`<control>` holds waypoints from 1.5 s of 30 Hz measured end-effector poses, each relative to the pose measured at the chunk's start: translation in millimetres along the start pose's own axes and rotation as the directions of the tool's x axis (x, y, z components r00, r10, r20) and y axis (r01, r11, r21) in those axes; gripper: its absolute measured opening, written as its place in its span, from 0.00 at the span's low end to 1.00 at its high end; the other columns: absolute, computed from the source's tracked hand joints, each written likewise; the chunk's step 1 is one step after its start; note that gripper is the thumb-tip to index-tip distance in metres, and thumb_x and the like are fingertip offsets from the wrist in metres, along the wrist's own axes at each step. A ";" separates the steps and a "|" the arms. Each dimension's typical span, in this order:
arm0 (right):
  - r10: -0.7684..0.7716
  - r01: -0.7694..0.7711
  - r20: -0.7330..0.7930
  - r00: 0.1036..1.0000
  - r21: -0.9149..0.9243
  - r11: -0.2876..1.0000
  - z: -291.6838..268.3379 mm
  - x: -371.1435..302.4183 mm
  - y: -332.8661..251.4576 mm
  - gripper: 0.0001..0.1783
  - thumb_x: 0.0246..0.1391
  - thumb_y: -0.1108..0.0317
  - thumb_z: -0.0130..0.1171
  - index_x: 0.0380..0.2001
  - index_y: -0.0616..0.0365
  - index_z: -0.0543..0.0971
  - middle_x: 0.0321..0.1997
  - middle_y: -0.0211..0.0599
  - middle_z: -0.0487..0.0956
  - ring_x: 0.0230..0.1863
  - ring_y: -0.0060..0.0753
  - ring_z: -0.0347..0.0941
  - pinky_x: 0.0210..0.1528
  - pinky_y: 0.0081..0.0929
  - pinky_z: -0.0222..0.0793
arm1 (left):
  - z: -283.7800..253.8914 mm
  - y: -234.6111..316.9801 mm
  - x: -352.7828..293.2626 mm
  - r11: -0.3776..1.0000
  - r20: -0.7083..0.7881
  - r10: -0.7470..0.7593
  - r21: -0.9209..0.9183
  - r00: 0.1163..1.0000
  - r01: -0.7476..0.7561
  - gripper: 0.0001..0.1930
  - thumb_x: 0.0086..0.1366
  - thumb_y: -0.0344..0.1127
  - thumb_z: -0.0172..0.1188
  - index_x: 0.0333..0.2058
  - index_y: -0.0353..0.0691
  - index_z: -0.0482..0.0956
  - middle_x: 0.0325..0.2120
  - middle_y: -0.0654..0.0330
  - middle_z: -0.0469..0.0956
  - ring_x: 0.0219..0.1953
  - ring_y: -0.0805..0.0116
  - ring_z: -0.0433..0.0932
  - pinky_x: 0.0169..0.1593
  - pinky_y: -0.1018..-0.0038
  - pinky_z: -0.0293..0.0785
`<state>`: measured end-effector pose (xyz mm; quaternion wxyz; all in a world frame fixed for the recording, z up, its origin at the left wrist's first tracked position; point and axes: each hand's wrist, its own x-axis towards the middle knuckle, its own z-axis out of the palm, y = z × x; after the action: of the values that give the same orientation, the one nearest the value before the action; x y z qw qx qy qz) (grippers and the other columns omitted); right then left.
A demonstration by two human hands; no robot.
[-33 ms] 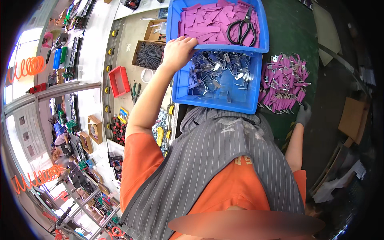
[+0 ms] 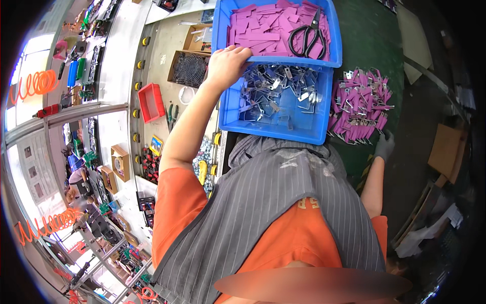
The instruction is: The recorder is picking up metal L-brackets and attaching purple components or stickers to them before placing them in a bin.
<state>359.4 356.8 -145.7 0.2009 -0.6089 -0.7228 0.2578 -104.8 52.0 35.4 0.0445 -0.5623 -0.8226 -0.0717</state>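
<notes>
My left hand (image 2: 229,67) is bare, its fingers closed over the near left rim of an upper blue bin (image 2: 298,62). That bin holds many flat pink strips (image 2: 253,36), with black-handled scissors (image 2: 307,44) lying on them. Nearer to me, a second blue bin (image 2: 273,130) contains loose bent metal brackets (image 2: 276,88). My right hand (image 2: 385,147), in a grey glove, is at the near right edge of a heap of metal brackets with pink strips on them (image 2: 362,106). Its fingers are small and partly hidden, so I cannot tell whether they grip anything.
The heap lies on a green surface (image 2: 364,35). At left, a bench carries a red tray (image 2: 151,103), pliers (image 2: 172,116), a box with a dark coil (image 2: 189,70) and a white ring (image 2: 186,95). Cardboard (image 2: 447,149) stands at far right.
The upper blue bin, with its strips and scissors, has shifted very slightly to the right. My left hand has moved slightly with it. My right hand and the heap look the same.
</notes>
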 end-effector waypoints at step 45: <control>-0.287 0.835 0.941 0.182 0.007 0.551 139.9 -96.2 -337.1 0.23 0.48 0.48 0.52 0.42 0.52 0.76 0.42 0.47 0.77 0.46 0.47 0.72 0.51 0.43 0.64 | 7.8 4.1 10.5 0.996 0.016 -0.074 -0.047 0.997 0.075 0.10 0.47 0.37 0.62 0.27 0.46 0.71 0.25 0.64 0.74 0.34 0.61 0.75 0.35 0.66 0.70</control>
<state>30.2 201.9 -45.3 -0.2859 -0.0800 -0.9289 0.2212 -104.7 64.5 29.7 0.0225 -0.5326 -0.8414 -0.0890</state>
